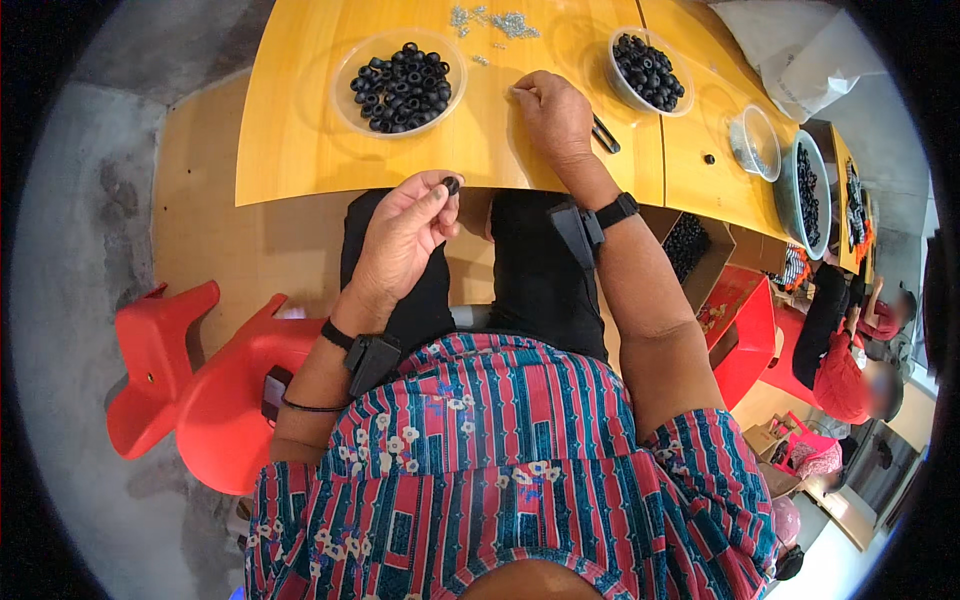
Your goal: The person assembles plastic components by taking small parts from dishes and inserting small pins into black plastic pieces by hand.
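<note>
My left hand [408, 232] is closed in a pinch just off the table's near edge, holding a small round black part [451, 185] between thumb and fingertips. On the yellow table [300, 160], my right hand [556, 112] rests with its fingertips pressed together; whatever they hold, if anything, is too small to make out. Beyond it lie small shiny metal pieces [514, 25] in a loose pile. A clear bowl [343, 112] of black ring-shaped parts [402, 88] stands to the left. Beside my right wrist is a dark slim tool [605, 134].
Another clear bowl [618, 92] of black parts stands at the right, then a single black part [709, 159], a clear tub [742, 150] and a light-blue basin [793, 215]. A cardboard box [712, 272] sits below. Red chairs [235, 400] stand left; other people [850, 385] sit far right.
</note>
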Demonstrator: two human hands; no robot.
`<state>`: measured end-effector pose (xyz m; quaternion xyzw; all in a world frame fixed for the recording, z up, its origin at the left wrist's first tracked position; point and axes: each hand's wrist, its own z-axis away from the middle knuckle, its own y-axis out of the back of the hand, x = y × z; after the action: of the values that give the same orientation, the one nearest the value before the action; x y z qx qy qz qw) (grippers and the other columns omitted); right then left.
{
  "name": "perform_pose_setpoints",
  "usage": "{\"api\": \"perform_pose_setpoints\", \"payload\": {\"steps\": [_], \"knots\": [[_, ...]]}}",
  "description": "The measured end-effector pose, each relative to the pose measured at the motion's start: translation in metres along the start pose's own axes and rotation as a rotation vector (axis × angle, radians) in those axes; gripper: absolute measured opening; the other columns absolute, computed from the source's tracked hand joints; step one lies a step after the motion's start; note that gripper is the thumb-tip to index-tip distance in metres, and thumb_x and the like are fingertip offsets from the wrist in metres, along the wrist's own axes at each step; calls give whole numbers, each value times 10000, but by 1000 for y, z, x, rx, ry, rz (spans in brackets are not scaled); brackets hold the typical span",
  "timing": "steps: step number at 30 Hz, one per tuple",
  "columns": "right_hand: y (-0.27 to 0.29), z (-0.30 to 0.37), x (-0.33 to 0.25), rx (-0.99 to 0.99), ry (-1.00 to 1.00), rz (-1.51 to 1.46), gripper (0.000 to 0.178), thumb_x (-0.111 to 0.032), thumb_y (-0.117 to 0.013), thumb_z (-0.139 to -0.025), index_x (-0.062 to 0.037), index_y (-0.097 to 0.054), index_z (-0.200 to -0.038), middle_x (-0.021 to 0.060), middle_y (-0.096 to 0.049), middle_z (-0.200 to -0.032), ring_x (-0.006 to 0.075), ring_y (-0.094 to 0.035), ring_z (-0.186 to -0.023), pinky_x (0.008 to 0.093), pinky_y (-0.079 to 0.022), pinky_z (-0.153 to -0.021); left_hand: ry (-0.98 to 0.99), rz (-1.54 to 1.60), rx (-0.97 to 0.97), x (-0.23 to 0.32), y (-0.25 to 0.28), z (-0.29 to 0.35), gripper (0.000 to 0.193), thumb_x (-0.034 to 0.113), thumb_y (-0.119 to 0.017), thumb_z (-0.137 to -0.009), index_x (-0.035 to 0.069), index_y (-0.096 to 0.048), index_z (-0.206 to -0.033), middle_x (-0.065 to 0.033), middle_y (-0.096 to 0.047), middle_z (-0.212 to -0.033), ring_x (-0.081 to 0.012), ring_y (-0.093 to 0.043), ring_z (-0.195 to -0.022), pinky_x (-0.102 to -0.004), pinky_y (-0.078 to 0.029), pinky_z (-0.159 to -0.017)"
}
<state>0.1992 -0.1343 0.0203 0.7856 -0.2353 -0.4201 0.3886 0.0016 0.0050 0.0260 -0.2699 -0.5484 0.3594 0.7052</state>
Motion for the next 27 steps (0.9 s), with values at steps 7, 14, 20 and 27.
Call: {"api": "perform_pose_setpoints", "payload": {"steps": [7,14,20,27], "knots": [[11,6,10,-55,-107,-399,182,-188,-607,-826,-10,-639,-811,26,-612,-677,135,-561,-612,262,-460,-595,68,43,-73,3,-8,-19,197,131,-480,-918,27,-510,-1083,-34,-541,-897,-92,-507,-758,-228,-438,-677],[27,13,-2,-309,-356,-895,185,-208,-595,-863,-29,-619,-903,-72,-474,-645,24,-355,-500,174,-281,-452,61,-16,1,9,-28,-50,186,164,-496,-923,27,-501,-1050,-26,-502,-857,-85,-481,-711,-212,-400,-614],[34,14,-10,-407,-409,-1014,177,-218,-590,-868,-51,-612,-921,-77,-444,-636,15,-327,-495,165,-261,-447,-26,-317,109,13,-38,-70,196,171,-544,-907,29,-539,-1043,48,-422,-743,-33,-374,-565,-165,-323,-497],[38,12,-12,-437,-279,-844,230,-231,-586,-862,-12,-645,-896,-10,-589,-732,66,-502,-655,216,-428,-603,-243,-658,177,8,-46,-78,176,101,-615,-843,80,-648,-1014,95,-405,-638,-7,-336,-575,-175,-288,-490]]}}
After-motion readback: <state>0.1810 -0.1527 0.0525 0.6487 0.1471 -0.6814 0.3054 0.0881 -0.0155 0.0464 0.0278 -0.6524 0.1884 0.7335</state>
